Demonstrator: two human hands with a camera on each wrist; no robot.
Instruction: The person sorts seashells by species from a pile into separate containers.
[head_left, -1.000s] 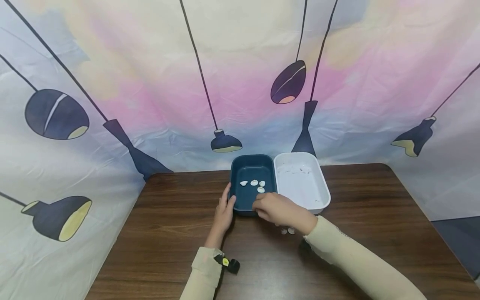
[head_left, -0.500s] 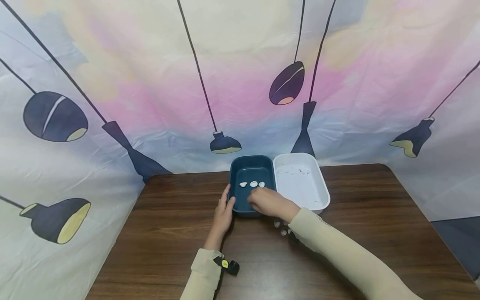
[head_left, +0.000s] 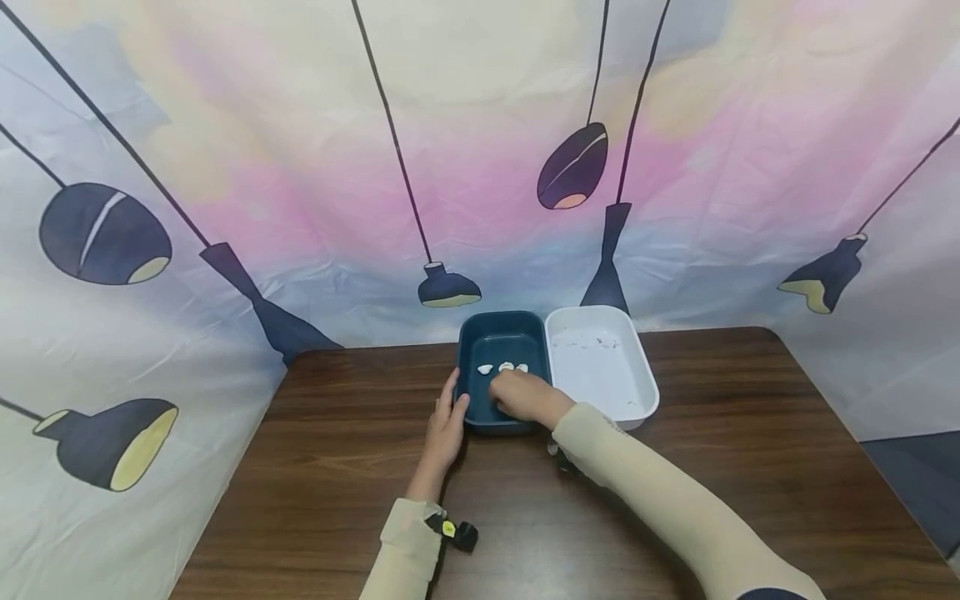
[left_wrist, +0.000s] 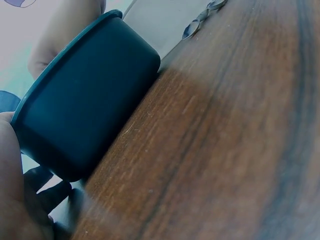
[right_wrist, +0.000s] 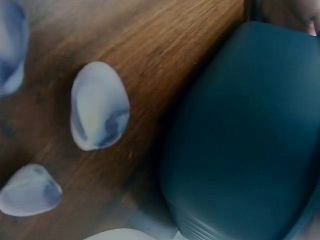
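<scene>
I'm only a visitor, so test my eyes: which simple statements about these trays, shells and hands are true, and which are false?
1. In the head view, the dark teal tray is left of the white tray. True.
2. The left hand is inside the white tray. False: it is at the outer left side of the dark teal tray.
3. The right hand reaches into the dark teal tray. True.
4. The shells are all inside trays. False: some lie on the table.
</scene>
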